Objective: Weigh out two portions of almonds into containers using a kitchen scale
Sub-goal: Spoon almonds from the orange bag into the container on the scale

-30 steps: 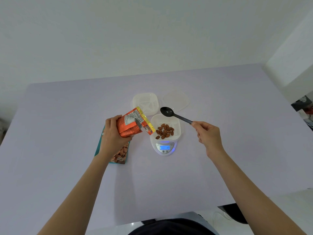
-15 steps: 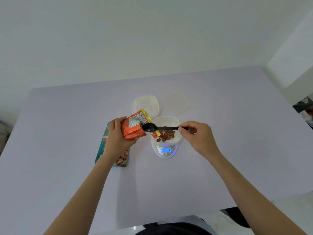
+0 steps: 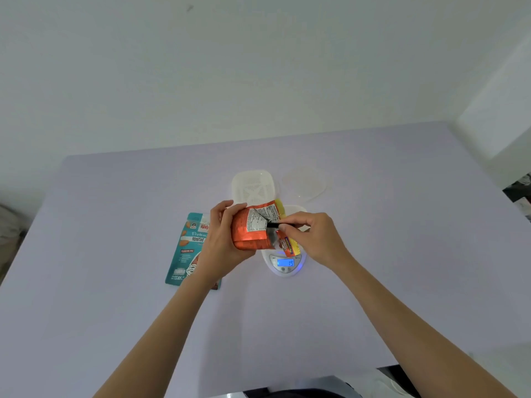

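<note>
At frame centre, an orange almond bag (image 3: pixel 249 232) is gripped by the left hand (image 3: pixel 222 239) above the kitchen scale (image 3: pixel 284 264). A black spoon (image 3: pixel 273 224), pinched in the right hand's (image 3: pixel 311 237) closed fingers (image 3: pixel 287 226), is pushed into the bag's mouth. An empty white container (image 3: pixel 254 186) sits on the table (image 3: pixel 115 225) behind.

Bright, even, diffuse light fills the frame, with only faint soft shadows under the forearms on the lavender table (image 3: pixel 402 225). The scale display (image 3: pixel 285 262) glows blue. Wide-angle distortion bends the table edges and stretches the corners; detail is slightly soft, with mild blur around the hands
</note>
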